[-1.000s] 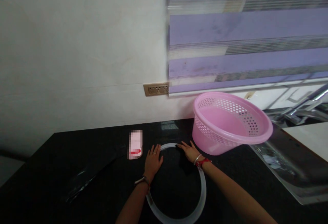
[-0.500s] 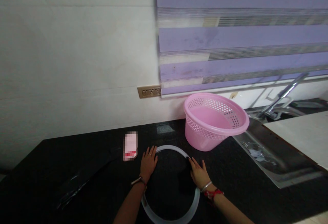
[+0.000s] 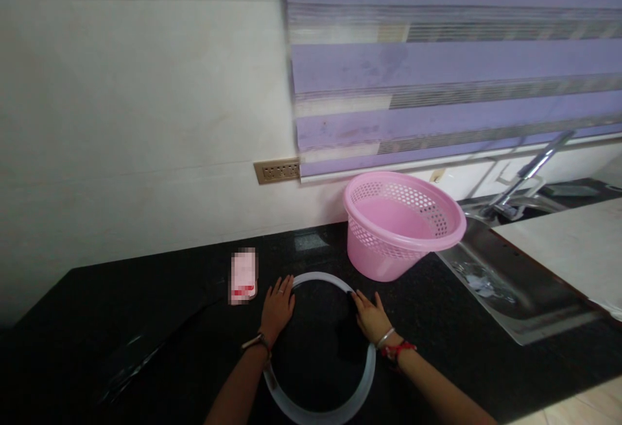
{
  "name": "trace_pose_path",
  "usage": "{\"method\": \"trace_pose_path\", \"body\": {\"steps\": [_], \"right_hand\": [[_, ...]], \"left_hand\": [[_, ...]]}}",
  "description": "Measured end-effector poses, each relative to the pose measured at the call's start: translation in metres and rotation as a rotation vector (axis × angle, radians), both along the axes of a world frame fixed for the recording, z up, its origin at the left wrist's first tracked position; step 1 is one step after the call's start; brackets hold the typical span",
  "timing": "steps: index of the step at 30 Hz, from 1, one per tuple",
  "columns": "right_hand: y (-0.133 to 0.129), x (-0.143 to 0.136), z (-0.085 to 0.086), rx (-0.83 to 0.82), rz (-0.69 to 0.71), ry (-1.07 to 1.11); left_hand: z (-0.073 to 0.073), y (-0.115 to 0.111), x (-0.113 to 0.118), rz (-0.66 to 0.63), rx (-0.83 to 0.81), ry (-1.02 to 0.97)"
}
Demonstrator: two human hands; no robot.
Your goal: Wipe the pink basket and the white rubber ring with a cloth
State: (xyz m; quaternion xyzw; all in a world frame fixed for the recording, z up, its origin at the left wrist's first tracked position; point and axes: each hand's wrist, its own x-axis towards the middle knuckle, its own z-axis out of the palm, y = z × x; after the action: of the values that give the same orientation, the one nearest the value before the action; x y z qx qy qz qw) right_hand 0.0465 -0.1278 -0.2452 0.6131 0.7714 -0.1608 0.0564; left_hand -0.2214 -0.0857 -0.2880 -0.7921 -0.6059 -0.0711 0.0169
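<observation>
A large whitish ring (image 3: pixel 318 276) lies flat on the black countertop (image 3: pixel 437 347). My left hand (image 3: pixel 278 308) rests palm down over its left side, with fingers stretched out and a finger ring on one of them. On the opposite side my right hand (image 3: pixel 372 321) is laid on the band, fingers extended and thumb side hidden. Both hands cover parts of the band; its far and near arcs show. Left of my left hand is a pink, phone-shaped thing (image 3: pixel 243 276), its surface blurred out.
A pink perforated plastic basket (image 3: pixel 383 262) stands beyond my right hand, near the wall. At right is a steel sink (image 3: pixel 522 269) with a faucet (image 3: pixel 539 169) and a pale board (image 3: pixel 573 230) partly over it. Shiny black plastic (image 3: pixel 138 367) lies at left.
The whole view has shifted slightly, so everything appears a little further left and up. Both hands stay on the ring in the same places.
</observation>
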Motion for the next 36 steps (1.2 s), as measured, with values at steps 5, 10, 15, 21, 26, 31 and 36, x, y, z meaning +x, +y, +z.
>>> {"method": "trace_pose_path", "body": {"steps": [5, 10, 15, 21, 26, 31, 36], "right_hand": [[0.045, -0.004, 0.001, -0.035, 0.189, 0.064], [0.088, -0.018, 0.001, -0.064, 0.403, 0.153], [0.115, -0.053, 0.000, -0.097, 0.578, 0.162], [0.120, -0.074, 0.001, -0.145, 0.646, 0.237], [0.114, -0.068, -0.002, -0.097, 0.621, 0.244], [0.104, -0.051, -0.003, -0.076, 0.524, 0.216], [0.077, -0.022, -0.001, -0.036, 0.351, 0.153]], "left_hand": [[0.001, 0.001, 0.000, -0.006, -0.019, -0.007], [0.001, 0.001, 0.001, 0.007, -0.042, -0.033], [-0.002, 0.001, 0.002, 0.009, -0.034, -0.039], [-0.005, 0.000, 0.002, 0.006, -0.018, -0.043], [0.002, -0.001, 0.002, 0.003, -0.052, -0.053], [0.005, 0.000, 0.001, 0.016, -0.074, -0.055], [0.003, 0.001, 0.001, 0.021, -0.058, -0.055]]}}
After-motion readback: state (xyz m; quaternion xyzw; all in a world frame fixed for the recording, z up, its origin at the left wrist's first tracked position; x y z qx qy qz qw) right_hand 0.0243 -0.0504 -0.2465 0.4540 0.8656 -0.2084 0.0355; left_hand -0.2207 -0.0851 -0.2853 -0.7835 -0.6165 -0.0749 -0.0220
